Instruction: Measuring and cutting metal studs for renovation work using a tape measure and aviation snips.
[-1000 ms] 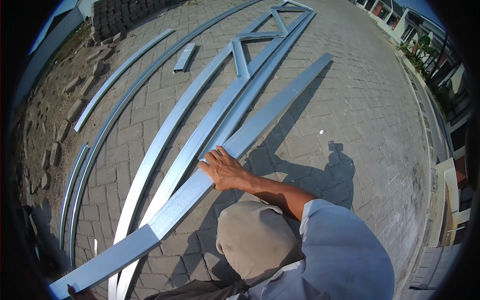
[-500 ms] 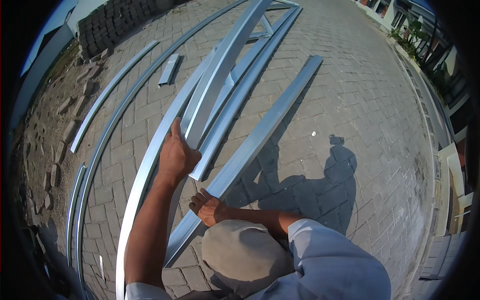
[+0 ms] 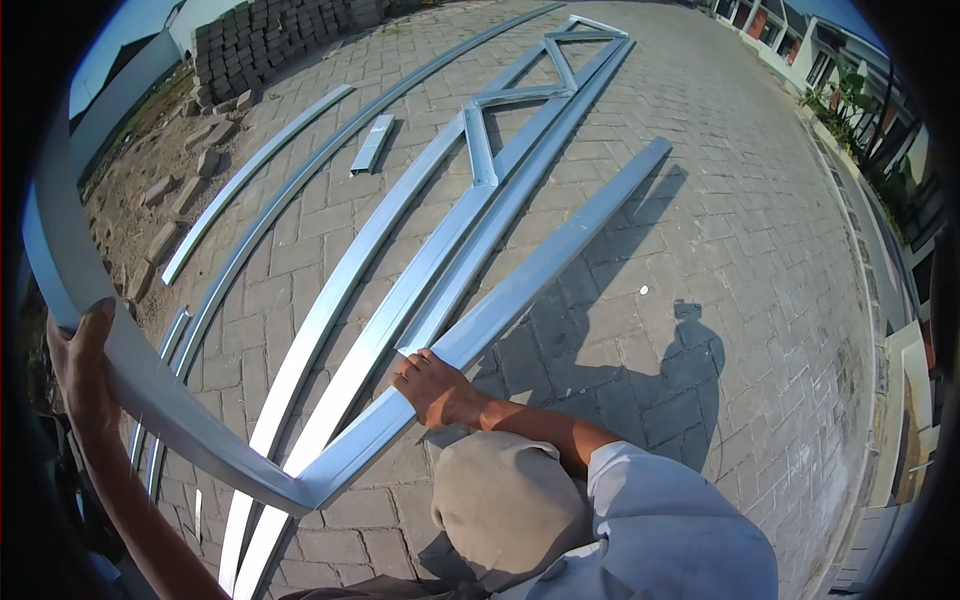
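My left hand [image 3: 85, 365] is at the far left, wrapped around a long silvery metal channel [image 3: 190, 420] that slants up out of view. My right hand [image 3: 432, 388] grips a second long channel [image 3: 560, 245], its fingers curled over the upper side. At their near ends the two lengths meet in a sharp V, low in the view; whether they are one folded piece I cannot tell. Left of my right hand, a metal frame with zigzag braces [image 3: 480, 145] and long parallel rails lies on the paving. My bent knee [image 3: 510, 490] is just below my right hand.
Grey block paving [image 3: 740, 230] spreads all around. Loose channels [image 3: 255, 185] and a short offcut [image 3: 373, 145] lie to the left. Further off are stacked paving blocks [image 3: 270, 50] and rough soil with loose bricks [image 3: 165, 240]. A kerb [image 3: 862, 290] runs along the right.
My left hand has swung the channel from over the frame out to the far left, uncovering the zigzag braces. My right hand remains on its channel, which has tilted slightly.
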Demonstrator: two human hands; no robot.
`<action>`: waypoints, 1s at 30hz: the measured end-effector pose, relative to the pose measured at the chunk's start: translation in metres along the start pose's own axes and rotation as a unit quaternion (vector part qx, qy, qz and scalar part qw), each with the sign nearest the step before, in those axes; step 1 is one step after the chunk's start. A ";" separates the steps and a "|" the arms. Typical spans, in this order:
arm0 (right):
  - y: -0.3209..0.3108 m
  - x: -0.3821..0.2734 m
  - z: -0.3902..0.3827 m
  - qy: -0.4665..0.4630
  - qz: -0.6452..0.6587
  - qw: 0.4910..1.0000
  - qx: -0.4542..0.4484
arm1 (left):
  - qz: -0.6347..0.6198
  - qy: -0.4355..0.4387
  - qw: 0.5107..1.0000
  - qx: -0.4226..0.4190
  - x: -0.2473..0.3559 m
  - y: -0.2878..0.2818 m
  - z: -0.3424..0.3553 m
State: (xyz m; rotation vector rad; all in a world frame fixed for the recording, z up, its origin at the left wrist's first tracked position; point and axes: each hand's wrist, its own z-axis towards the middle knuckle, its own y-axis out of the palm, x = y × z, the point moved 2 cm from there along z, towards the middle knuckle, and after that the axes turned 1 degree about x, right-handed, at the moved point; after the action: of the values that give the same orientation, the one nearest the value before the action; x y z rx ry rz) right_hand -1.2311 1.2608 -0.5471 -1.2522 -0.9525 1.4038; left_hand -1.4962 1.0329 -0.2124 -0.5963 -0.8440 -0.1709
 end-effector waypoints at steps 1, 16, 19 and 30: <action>-0.005 0.006 0.000 0.005 0.021 1.000 -0.023 | -0.091 -0.109 0.983 0.112 -0.019 -0.074 -0.009; -0.058 -0.002 0.022 0.010 0.035 0.999 -0.039 | -0.502 -0.279 0.623 0.531 -0.350 -0.346 -0.491; -0.053 0.000 0.017 0.008 0.016 0.999 -0.031 | -0.463 -0.271 0.611 0.582 -0.331 -0.350 -0.475; 0.020 -0.022 0.031 -0.014 0.028 0.999 0.016 | -0.111 -0.097 0.982 0.117 -0.005 -0.125 -0.060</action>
State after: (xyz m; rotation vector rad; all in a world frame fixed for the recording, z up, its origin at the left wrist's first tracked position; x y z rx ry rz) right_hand -1.2656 1.2371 -0.5570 -1.2465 -0.9170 1.4784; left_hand -1.5073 0.8959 -0.1934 -0.2996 -1.1033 -0.2155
